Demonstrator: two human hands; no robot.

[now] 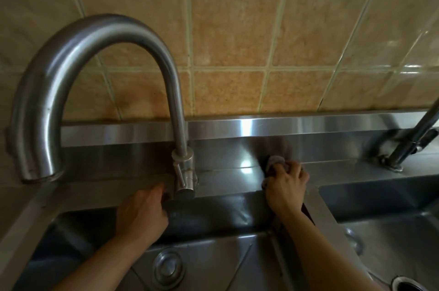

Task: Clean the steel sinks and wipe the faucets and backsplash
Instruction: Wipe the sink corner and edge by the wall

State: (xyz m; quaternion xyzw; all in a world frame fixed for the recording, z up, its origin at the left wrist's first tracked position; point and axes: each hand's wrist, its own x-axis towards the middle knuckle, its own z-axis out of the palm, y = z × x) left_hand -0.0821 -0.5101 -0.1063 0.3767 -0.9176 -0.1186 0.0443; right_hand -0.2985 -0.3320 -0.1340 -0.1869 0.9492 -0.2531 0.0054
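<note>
At about nine o'clock in the view, the spout of the tall gooseneck faucet (78, 72) is arching over and opening downward above the left sink (213, 257), while its upright stem is standing near the centre on the steel ledge (228, 176). At roughly seven o'clock, the left hand (142, 212) is resting on the back rim of that sink, just beside the faucet's base and lever; its fingertips are reaching under the lever and are partly hidden, so whether they are gripping anything cannot be told. The round drain (167, 267) of the left sink is showing at six o'clock between the two forearms. Moving right, at about four o'clock from the faucet base, the right hand (286, 186) is curling its fingers around a bunched greyish cloth (275, 162) and pressing it onto the ledge where it meets the low steel backsplash (261, 128). Beige wall tiles (237, 29) are filling the upper half from ten to two o'clock. At three o'clock a second faucet (413, 138) is leaning in from the frame edge, and at five o'clock the right sink (392, 231) is lying beyond the divider.
</note>
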